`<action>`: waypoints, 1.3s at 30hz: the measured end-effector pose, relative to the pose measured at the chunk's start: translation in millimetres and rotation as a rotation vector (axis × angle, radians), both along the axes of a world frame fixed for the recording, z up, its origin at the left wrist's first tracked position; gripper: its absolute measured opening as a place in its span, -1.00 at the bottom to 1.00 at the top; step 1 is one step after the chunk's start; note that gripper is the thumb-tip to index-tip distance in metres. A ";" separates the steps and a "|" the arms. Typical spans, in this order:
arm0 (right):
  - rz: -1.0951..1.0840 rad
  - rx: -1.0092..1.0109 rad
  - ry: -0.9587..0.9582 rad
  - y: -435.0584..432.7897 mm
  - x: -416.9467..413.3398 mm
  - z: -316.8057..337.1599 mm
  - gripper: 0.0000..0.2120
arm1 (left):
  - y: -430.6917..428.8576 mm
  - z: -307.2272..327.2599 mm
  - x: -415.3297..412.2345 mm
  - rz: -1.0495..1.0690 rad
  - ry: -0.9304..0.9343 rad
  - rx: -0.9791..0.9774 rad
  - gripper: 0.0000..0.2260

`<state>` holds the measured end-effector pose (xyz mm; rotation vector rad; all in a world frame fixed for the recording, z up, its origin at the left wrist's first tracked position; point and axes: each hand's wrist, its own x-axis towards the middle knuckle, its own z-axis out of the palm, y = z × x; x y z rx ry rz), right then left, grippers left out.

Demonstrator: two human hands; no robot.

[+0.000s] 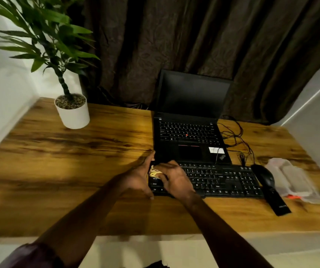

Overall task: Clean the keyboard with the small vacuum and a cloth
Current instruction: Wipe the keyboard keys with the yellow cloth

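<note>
Atop the black keyboard (222,180), the right hand (174,180) clutches a crumpled yellowish cloth (154,172).

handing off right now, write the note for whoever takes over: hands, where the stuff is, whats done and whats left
Left hand: at the left end of the keyboard, seemingly steadying it; its grip is too blurred to tell.
Right hand: holds the yellowish cloth bunched on the left-end keys.
Black elongated device, probably the small vacuum, lies on the table right of the keyboard, in neither hand.
Done: wiping is under way at the left end; whether vacuuming is finished cannot be told.
Left: wipe rightward across the remaining keys, and vacuum if not yet done.
</note>
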<state>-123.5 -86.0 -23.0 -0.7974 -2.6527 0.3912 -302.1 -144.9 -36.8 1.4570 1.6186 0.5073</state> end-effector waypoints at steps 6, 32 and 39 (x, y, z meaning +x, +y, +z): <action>-0.087 0.036 -0.010 22.4 46.5 10.3 -0.72 | 4.7 0.1 1.5 -0.040 0.025 0.004 0.51; 0.017 -0.009 -0.095 142.3 201.0 19.3 -0.74 | 100.5 19.8 205.8 -0.138 0.497 0.107 0.41; -0.162 -0.143 -0.210 165.8 242.3 25.5 -0.70 | 106.6 22.6 223.5 -0.118 0.555 0.103 0.40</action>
